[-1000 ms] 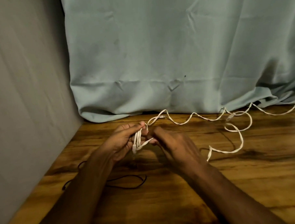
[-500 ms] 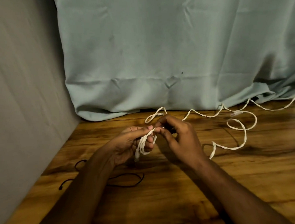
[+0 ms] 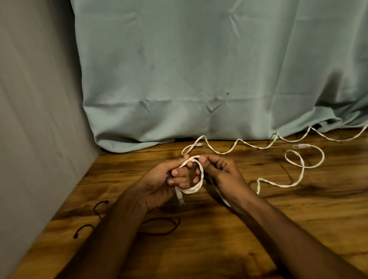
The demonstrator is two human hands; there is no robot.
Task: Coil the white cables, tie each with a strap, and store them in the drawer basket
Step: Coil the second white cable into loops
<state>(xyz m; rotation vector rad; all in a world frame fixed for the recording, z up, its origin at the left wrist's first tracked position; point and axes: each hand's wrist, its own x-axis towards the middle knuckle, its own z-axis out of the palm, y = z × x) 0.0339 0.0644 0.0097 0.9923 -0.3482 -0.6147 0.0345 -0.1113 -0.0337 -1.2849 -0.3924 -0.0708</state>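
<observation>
From the head view, the left hand [image 3: 159,183] pinches a small coil of flat white cable [image 3: 194,186] above the tabletop [image 3: 236,242] while the right hand [image 3: 220,172] pinches the feeding strand, so each new loop should match the first without twisting the long, kinked tail.

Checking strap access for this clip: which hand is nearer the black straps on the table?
Left. The left hand is just above and right of the black straps, holding the cable coil. The right hand is farther right.
</observation>
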